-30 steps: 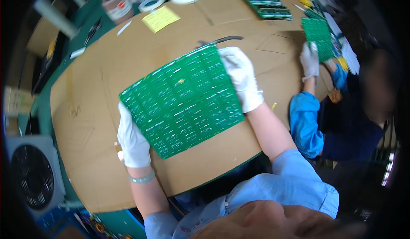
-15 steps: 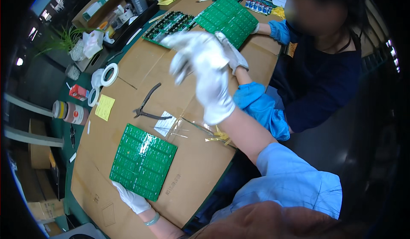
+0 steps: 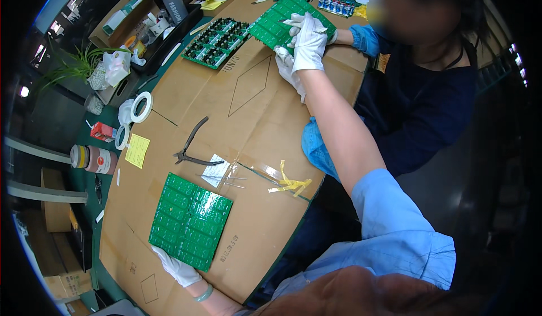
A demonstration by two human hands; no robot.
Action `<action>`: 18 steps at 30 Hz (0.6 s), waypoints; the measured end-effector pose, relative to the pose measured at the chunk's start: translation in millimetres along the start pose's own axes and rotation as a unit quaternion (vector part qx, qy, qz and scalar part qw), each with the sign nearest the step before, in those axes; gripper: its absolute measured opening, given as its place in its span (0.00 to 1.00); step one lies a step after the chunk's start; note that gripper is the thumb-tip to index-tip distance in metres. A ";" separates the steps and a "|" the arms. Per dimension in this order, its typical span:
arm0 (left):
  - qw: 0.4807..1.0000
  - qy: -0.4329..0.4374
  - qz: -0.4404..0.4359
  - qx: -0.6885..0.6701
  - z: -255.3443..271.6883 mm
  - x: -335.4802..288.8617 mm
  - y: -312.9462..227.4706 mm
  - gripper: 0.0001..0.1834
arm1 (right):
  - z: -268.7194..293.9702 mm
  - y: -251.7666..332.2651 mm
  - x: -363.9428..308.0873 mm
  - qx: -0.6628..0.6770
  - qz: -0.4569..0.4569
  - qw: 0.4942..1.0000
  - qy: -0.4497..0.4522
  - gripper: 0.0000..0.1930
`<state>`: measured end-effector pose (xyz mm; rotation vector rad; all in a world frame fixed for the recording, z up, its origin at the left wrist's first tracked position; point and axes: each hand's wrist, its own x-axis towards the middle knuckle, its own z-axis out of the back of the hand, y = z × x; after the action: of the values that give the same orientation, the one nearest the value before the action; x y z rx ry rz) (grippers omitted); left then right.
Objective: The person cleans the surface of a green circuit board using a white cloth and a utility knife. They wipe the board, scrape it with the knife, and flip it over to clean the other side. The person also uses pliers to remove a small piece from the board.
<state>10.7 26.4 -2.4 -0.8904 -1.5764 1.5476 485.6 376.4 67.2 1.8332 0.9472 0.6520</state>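
My left hand [image 3: 179,269], in a white glove, grips the lower left edge of a green circuit board panel [image 3: 191,220] tilted over the cardboard; the fingers beneath are hidden. Far off, my right hand [image 3: 309,42], also gloved, reaches across to a second green circuit board panel [image 3: 276,25]. Its fingers lie over that board's face, partly stretched out, and nothing shows in them. A co-worker's gloved hand [image 3: 287,70] holds this board's near edge, just below my right hand. The co-worker's other hand [image 3: 332,36] is at the board's right side.
Cutting pliers [image 3: 189,149] and a white paper slip [image 3: 215,171] lie on the cardboard [image 3: 265,220]. Yellow tape strips [image 3: 293,185] are near its right edge. A board with black components [image 3: 217,42] sits farther back. Tape rolls [image 3: 141,107] and a bottle [image 3: 101,159] line the left side.
My right hand has moved away and onto the co-worker's board, uncovering the board with black components. My left hand still holds its panel, which has shifted slightly in the view.
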 end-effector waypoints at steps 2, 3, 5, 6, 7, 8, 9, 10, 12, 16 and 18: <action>1.000 -0.001 -0.003 0.019 1.7 0.2 0.3 0.27 | -5.5 2.0 -13.3 0.026 -0.002 1.000 -0.005 0.18; 1.000 -0.003 0.001 0.015 1.7 -0.2 -0.1 0.27 | -7.8 0.5 -15.9 0.033 -0.006 0.999 -0.005 0.18; 0.999 -0.002 0.023 -0.036 -4.8 -1.9 -6.8 0.26 | -9.1 -2.7 -17.9 0.029 -0.013 0.999 0.000 0.17; 0.998 -0.002 0.032 -0.056 -7.1 -2.3 -8.1 0.26 | -7.8 -3.7 -19.6 0.031 -0.019 0.999 0.003 0.17; 0.997 -0.002 0.031 -0.064 -7.5 -2.1 -8.4 0.26 | -7.9 -1.3 -23.3 0.033 -0.025 0.999 0.006 0.17; 0.998 -0.002 0.026 -0.064 -6.3 -1.3 -6.8 0.26 | -7.8 1.5 -27.0 0.035 -0.030 0.999 0.008 0.17; 0.998 -0.002 0.023 -0.063 -4.6 -1.4 -5.7 0.25 | -2.3 -10.4 -16.7 0.008 -0.008 1.000 0.017 0.19; 0.998 -0.003 0.016 -0.055 -2.2 -1.3 -3.2 0.25 | -1.6 -12.3 -16.3 0.007 -0.004 1.000 0.012 0.19; 1.000 -0.005 -0.002 -0.022 0.7 -0.2 2.3 0.25 | -2.3 -14.6 -12.4 0.009 0.008 1.000 0.003 0.19; 0.999 -0.008 -0.029 0.031 2.5 -2.7 2.9 0.25 | -10.9 -10.6 -20.7 0.046 -0.008 0.999 -0.019 0.17; 0.999 -0.004 -0.025 0.027 3.2 -1.7 3.4 0.25 | -7.6 -12.2 -16.5 0.047 -0.006 0.999 -0.010 0.17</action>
<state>8.7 23.5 -5.9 -0.8109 -1.5445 1.5523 466.5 369.8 58.7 1.9129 0.9893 0.5886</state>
